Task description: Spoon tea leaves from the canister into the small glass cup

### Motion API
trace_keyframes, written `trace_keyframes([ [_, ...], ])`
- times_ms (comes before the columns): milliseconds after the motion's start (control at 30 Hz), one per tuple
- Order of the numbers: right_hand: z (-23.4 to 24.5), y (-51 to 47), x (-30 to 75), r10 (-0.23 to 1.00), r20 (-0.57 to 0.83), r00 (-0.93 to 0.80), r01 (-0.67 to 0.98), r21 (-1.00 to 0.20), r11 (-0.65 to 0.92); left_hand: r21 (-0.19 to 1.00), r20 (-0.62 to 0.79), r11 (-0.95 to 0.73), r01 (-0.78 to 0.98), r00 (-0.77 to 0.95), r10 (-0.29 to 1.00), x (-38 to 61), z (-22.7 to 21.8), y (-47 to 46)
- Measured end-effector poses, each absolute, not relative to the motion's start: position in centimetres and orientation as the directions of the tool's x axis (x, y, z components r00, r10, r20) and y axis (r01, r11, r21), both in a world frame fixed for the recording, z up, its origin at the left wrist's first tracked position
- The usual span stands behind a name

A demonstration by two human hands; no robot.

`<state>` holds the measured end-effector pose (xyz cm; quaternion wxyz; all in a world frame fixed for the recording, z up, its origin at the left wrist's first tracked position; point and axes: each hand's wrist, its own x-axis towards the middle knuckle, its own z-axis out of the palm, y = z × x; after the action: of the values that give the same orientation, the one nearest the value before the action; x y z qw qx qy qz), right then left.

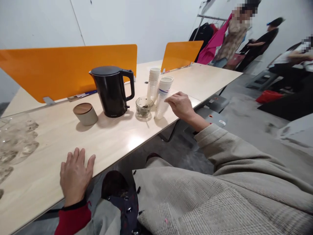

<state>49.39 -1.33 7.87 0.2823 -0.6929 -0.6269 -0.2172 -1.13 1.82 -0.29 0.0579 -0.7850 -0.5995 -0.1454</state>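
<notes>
My right hand (181, 105) reaches to a tilted stack of clear plastic cups (163, 96) on the light wood table (117, 140); its fingertips touch the stack's side, and I cannot tell whether they grip it. A second, upright stack of cups (153, 83) stands just behind. Left of the cups sits a small glass bowl (144, 106) with dark bits inside, then a black electric kettle (112, 90) with its lid closed. A round beige canister with a brown lid (85, 113) stands further left. My left hand (75, 174) lies flat on the table's near edge, fingers spread, holding nothing.
Orange divider panels (70, 70) run along the table's middle. Crumpled clear plastic (14, 143) lies at the far left. At the back right stands a clothes rack (210, 29), several people near it. Grey floor and a chair base (212, 114) lie beside the table.
</notes>
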Motion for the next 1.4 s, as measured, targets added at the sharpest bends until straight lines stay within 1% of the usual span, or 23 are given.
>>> trace_keyframes([
  [167,8.1,-0.6,49.2,0.737,0.662,0.137,0.990,-0.124,-0.074,0.090,0.297,-0.259,0.962,0.223,0.929,-1.1,-0.4,1.8],
  [333,8.1,-0.5,49.3,0.686,0.712,0.148,0.989,-0.125,-0.083,0.093,0.293,-0.269,0.959,0.232,0.928,-1.1,-0.3,1.8],
  [500,8.6,-0.3,49.5,0.660,0.729,0.179,0.983,-0.159,-0.091,0.103,0.299,-0.279,0.955,0.238,0.924,-1.2,-0.4,1.9],
  [633,10.4,-1.1,49.5,0.616,0.764,0.190,0.981,-0.173,-0.088,0.110,0.296,-0.274,0.956,0.231,0.927,-1.1,-0.4,1.8],
  [733,12.4,-2.9,48.1,0.537,0.827,0.167,0.986,-0.151,-0.074,0.122,0.299,-0.261,0.958,0.216,0.930,-1.0,-0.4,1.7],
  [800,13.6,-4.2,46.0,0.477,0.870,0.124,0.991,-0.133,-0.016,0.137,0.304,-0.255,0.957,0.205,0.931,-0.9,-0.4,1.6],
  [833,13.9,-4.7,44.7,0.471,0.876,0.102,0.991,-0.132,0.030,0.145,0.302,-0.258,0.955,0.205,0.931,-0.9,-0.5,1.5],
  [900,13.8,-5.0,41.4,0.507,0.860,0.052,0.977,-0.148,0.151,0.165,0.299,-0.259,0.952,0.202,0.933,-0.9,-0.6,1.5],
  [967,12.7,-4.1,37.7,0.550,0.835,-0.022,0.935,-0.178,0.308,0.186,0.302,-0.260,0.947,0.197,0.933,-1.0,-0.8,1.5],
  [1033,10.8,-2.3,34.0,0.576,0.809,-0.113,0.857,-0.214,0.469,0.210,0.313,-0.260,0.943,0.187,0.931,-1.0,-1.0,1.5],
  [1100,8.6,0.1,30.7,0.599,0.782,-0.171,0.774,-0.270,0.573,0.226,0.320,-0.264,0.938,0.185,0.929,-1.1,-1.2,1.5],
  [1200,5.8,3.5,26.6,0.655,0.717,-0.238,0.695,-0.345,0.631,0.239,0.316,-0.267,0.934,0.185,0.930,-1.1,-1.3,1.4],
  [1267,4.6,5.3,24.7,0.686,0.668,-0.290,0.664,-0.375,0.647,0.241,0.319,-0.270,0.932,0.186,0.929,-1.0,-1.2,1.3],
  [1400,3.3,7.7,22.3,0.721,0.586,-0.369,0.664,-0.377,0.646,0.242,0.328,-0.277,0.930,0.190,0.925,-0.9,-1.2,1.2],
])
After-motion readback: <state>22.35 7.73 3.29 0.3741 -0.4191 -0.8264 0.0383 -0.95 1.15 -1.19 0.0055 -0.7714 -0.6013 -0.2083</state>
